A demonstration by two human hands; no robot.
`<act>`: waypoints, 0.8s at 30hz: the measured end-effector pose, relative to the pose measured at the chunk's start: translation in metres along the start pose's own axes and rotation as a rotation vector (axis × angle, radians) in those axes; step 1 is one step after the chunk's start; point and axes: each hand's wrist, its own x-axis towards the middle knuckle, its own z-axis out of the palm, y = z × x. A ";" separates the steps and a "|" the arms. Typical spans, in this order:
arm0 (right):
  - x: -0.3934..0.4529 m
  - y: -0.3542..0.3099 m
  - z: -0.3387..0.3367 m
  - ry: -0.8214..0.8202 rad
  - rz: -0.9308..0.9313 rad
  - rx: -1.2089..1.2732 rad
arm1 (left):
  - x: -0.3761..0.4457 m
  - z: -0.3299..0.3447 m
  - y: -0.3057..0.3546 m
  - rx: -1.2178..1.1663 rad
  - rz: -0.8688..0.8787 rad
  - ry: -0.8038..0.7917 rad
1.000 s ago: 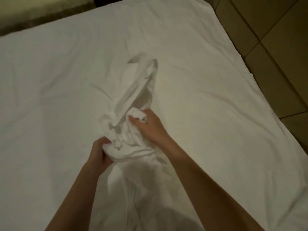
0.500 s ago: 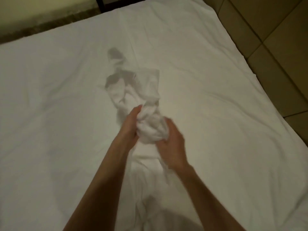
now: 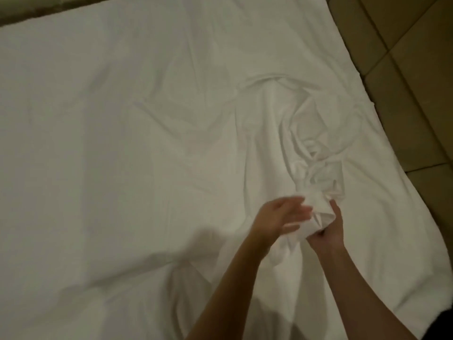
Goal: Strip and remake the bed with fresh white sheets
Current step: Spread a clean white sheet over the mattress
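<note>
Two hands — right hand [image 3: 327,228] grips bunched sheet [image 3: 316,182], left hand [image 3: 277,217] flat against it.

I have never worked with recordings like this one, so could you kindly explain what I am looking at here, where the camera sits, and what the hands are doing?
There is no machine here: a person is making a bed with two bare hands. The single picture comes from a wide-angle camera worn on the person's head, looking forward and down, so the arms reach in from the bottom edge.

The big pale surface is the bed, covered with a white sheet. Beside it, at the upper right, is a tiled floor.

On the bed lies a bunched white cloth, crumpled toward the right side. The right hand has its fingers curled round the near end of that bunch, a firm grip. The left hand is blurred with motion; its fingers look fairly straight against the same bunch, so it seems to touch rather than clasp.
</note>
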 end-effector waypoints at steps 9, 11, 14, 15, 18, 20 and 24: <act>-0.004 -0.030 0.029 -0.105 -0.044 -0.167 | -0.087 -0.105 -0.137 -0.715 -0.309 0.492; -0.009 -0.038 0.046 -0.123 -0.095 -0.081 | -0.081 -0.106 -0.118 -0.904 -0.128 0.481; -0.015 -0.032 0.048 -0.142 -0.128 0.011 | -0.063 -0.091 -0.092 -1.064 -0.061 0.402; -0.014 -0.026 0.039 -0.091 -0.140 -0.005 | -0.056 -0.084 -0.091 -1.067 -0.073 0.395; -0.015 -0.013 -0.002 0.071 -0.060 0.103 | -0.043 -0.061 -0.090 -1.106 -0.116 0.361; -0.021 -0.014 -0.019 0.028 0.006 0.164 | -0.038 -0.055 -0.093 -1.157 -0.132 0.425; -0.029 -0.031 0.002 -0.164 0.004 0.013 | -0.044 -0.060 -0.099 -1.159 0.034 0.476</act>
